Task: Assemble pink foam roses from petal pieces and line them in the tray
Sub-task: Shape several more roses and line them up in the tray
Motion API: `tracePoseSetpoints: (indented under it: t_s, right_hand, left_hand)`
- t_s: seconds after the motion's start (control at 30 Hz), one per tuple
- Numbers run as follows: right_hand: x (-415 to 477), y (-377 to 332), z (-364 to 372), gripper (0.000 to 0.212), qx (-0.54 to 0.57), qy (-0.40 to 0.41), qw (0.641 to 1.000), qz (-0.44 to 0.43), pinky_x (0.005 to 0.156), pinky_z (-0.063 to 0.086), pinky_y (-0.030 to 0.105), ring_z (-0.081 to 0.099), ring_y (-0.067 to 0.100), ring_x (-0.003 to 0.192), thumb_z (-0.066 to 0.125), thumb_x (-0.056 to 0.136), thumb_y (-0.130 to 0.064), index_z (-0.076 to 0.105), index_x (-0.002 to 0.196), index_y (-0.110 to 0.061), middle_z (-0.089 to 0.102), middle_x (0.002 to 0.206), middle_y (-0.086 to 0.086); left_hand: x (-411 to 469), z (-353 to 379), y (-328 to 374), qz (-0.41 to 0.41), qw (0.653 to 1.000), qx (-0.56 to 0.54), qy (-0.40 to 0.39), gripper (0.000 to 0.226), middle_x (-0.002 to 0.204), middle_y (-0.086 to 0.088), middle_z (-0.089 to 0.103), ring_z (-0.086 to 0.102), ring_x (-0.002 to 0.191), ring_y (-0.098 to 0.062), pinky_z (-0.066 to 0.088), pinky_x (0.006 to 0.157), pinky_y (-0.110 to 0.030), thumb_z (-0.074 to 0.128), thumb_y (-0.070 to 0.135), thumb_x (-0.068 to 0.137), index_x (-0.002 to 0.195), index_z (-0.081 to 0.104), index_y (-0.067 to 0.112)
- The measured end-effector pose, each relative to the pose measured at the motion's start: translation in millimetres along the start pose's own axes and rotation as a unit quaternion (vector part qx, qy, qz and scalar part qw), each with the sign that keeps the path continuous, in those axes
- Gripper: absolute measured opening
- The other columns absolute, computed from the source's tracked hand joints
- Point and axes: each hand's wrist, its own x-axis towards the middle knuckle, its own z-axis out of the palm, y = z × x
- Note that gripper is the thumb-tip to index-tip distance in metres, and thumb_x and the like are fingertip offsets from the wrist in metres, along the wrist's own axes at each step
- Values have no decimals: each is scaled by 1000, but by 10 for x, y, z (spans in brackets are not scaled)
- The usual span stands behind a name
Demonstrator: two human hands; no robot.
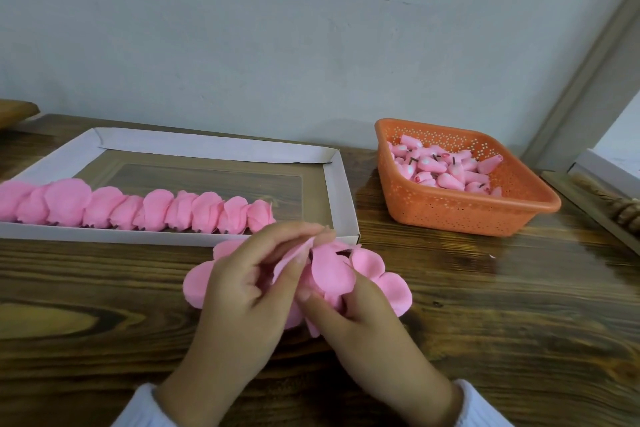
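Observation:
A pile of pink foam petal pieces [381, 270] lies on the wooden table in front of the tray. My left hand [252, 284] pinches one thin petal at its upper edge and lifts it from the pile. My right hand [353, 319] grips the lower part of the petal bunch from below, thumb across the pink foam. A white cardboard tray [341, 184] holds a row of several finished pink roses [138, 208] along its near wall. An orange perforated basket [464, 208] at the right holds several pink rose-bud cores [446, 170] with dark stems.
The wooden table [519, 322] runs to a grey wall behind. At the far right edge lies a white box and a brown braided object [623, 215]. A brown wooden item [14, 113] sits at the far left behind the tray.

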Motion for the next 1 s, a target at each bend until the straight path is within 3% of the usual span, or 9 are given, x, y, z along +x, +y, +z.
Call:
tracePoseSetpoints:
  t_s: [0.07,0.2,0.37,0.47,0.6,0.7,0.8,0.9,1.0]
  right_hand:
    - [-6,-21,-1,30,-8,-7,1000,3,61,46,31,53,8,56,59,95,-31,53,65,-30,55,57,-4]
    - [4,-64,1,27,44,4,998,-33,68,43,13,57,-2,69,56,92,-25,57,76,-47,60,67,-21]
    - [-6,46,-8,10,2,28,998,56,68,49,30,53,-1,67,48,72,-35,57,69,-39,54,68,-15]
    - [-24,77,-9,24,67,32,993,87,69,48,8,57,-16,70,53,70,-28,52,89,-42,57,79,-22]
    - [-60,68,-8,35,87,8,992,95,71,45,1,56,-24,77,58,67,-27,49,99,-38,59,86,-23]
    - [-89,70,-10,42,72,32,990,120,67,41,-4,49,-32,75,58,64,-32,43,102,-37,53,88,-23]
    - [-82,64,-19,43,56,40,989,127,67,40,-5,47,-33,73,61,61,-35,44,101,-39,55,87,-26]
    - [-15,37,-75,27,-18,4,998,58,62,38,-5,51,-29,69,72,70,-23,51,77,-40,58,71,-42]
    - [67,46,-177,42,-12,1,999,51,66,46,8,61,-10,81,65,75,-5,57,102,-36,63,93,-29]
  left_hand:
    - [-2,7,0,4,1000,6,5,19,97,17,73,66,98,0,44,83,-7,57,8,88,99,66,22]
    - [-35,-6,-10,3,999,-40,-33,20,105,12,72,66,104,-7,47,88,-13,57,22,88,107,64,19]
    - [-70,-25,-4,-32,990,-112,-79,43,129,12,61,53,125,-9,40,101,-18,37,52,96,128,56,31]
    - [-26,4,-9,-59,988,-142,-7,27,116,12,69,59,117,-7,43,96,-19,49,39,94,116,63,34]
    - [-27,28,-17,-72,993,-92,22,14,90,8,75,69,88,-3,47,76,-7,73,18,83,96,67,17]
    - [-28,39,-2,-99,989,-113,2,19,85,6,76,71,84,-5,49,74,-8,65,16,74,92,68,10]
    - [-17,45,2,-103,989,-106,-20,21,85,7,76,70,88,-5,48,77,-8,61,17,76,95,69,11]
    - [-26,34,-10,-88,993,-72,10,21,88,9,76,69,91,-3,47,80,-7,58,18,79,97,69,14]
    - [-31,-4,-50,-56,998,2,41,20,94,10,75,66,98,0,45,85,-7,60,17,87,102,69,10]
